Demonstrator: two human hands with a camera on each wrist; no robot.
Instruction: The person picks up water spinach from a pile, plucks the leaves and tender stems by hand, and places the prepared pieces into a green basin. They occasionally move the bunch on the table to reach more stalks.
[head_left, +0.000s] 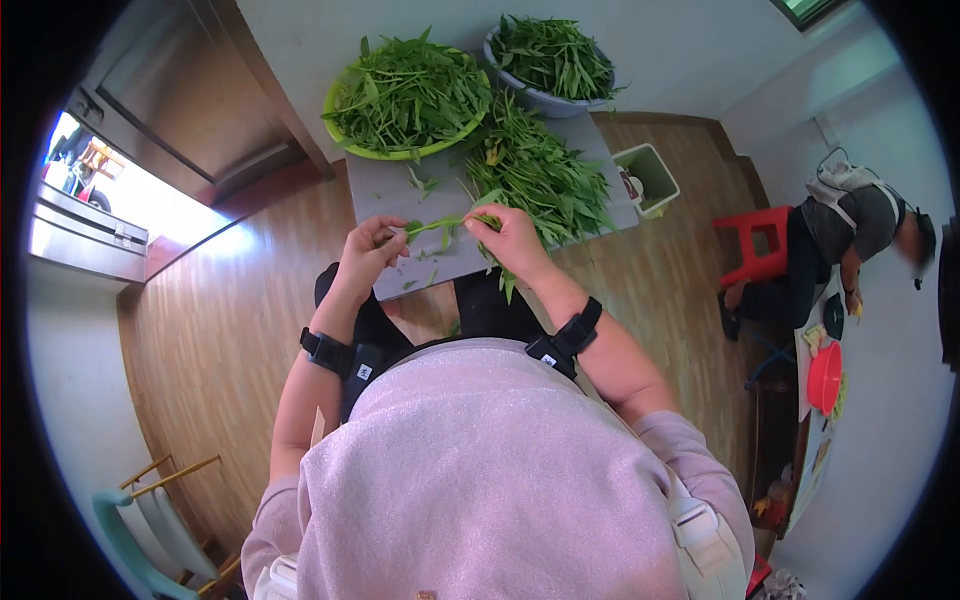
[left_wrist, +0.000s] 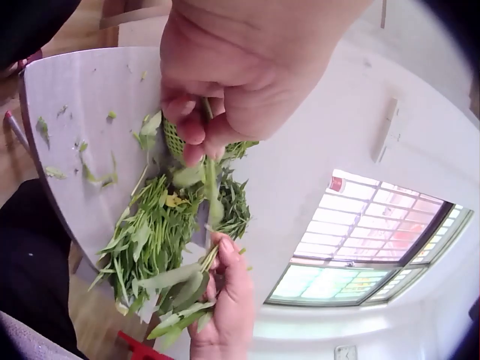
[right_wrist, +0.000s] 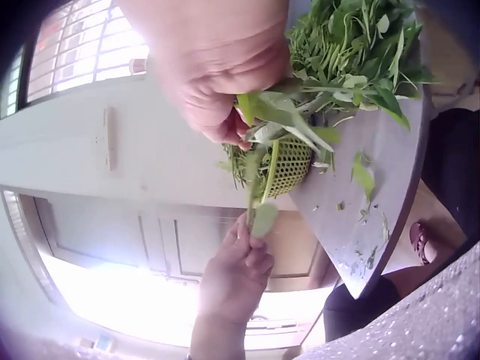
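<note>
My left hand [head_left: 372,255] and right hand [head_left: 512,240] are raised over the near edge of a small grey table [head_left: 385,205]. Between them stretches a green water spinach stem [head_left: 438,226]. The left thumb and fingers pinch one end of it, as the left wrist view shows. Leafy water spinach [right_wrist: 281,116] is gripped in the right hand, its leaves hanging past the fingers. Just beyond the right hand lies a loose heap of water spinach [head_left: 545,180], stems pointing various ways.
At the table's back stand a yellow-green basket [head_left: 408,154] and a grey-blue basin [head_left: 545,101], both heaped with greens. Leaf scraps [head_left: 425,184] dot the tabletop. A pale bin [head_left: 662,180] stands right of the table. Farther right, another person [head_left: 850,240] is by a red stool [head_left: 750,240].
</note>
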